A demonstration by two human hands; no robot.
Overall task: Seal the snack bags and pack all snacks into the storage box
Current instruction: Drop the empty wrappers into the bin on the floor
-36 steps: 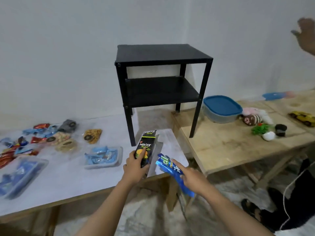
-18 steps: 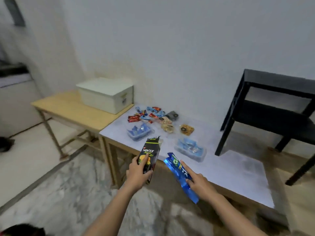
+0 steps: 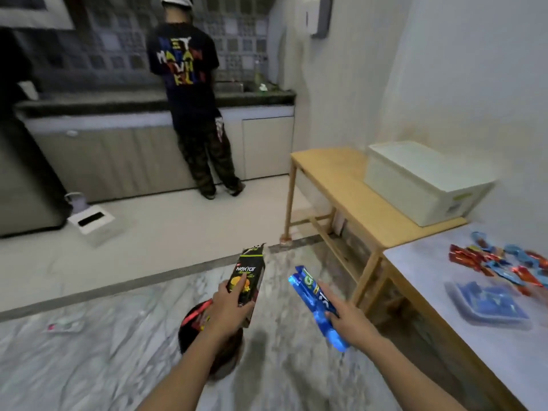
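My left hand (image 3: 226, 310) grips a black Nextar snack box (image 3: 247, 277), held upright over the marble floor with its top flap open. My right hand (image 3: 347, 320) holds a blue snack packet (image 3: 311, 298) that slants down toward me. The white storage box (image 3: 421, 180) stands with its lid on at the far end of a wooden table (image 3: 341, 185), up and to the right of both hands. Small red and blue snack packets (image 3: 498, 262) and a clear bag of blue snacks (image 3: 489, 301) lie on the white table (image 3: 462, 336) at the right edge.
A person (image 3: 192, 96) stands with their back to me at a kitchen counter (image 3: 89, 114) across the room. A small white box (image 3: 90, 219) sits on the floor at the left. Below my left hand is a dark round bin (image 3: 210, 348). A wrapper (image 3: 65, 324) lies on the marble floor.
My view has swung left, from the snack table and black shelf to the kitchen side. Both hands still hold their snacks, now over the floor instead of the table edge.
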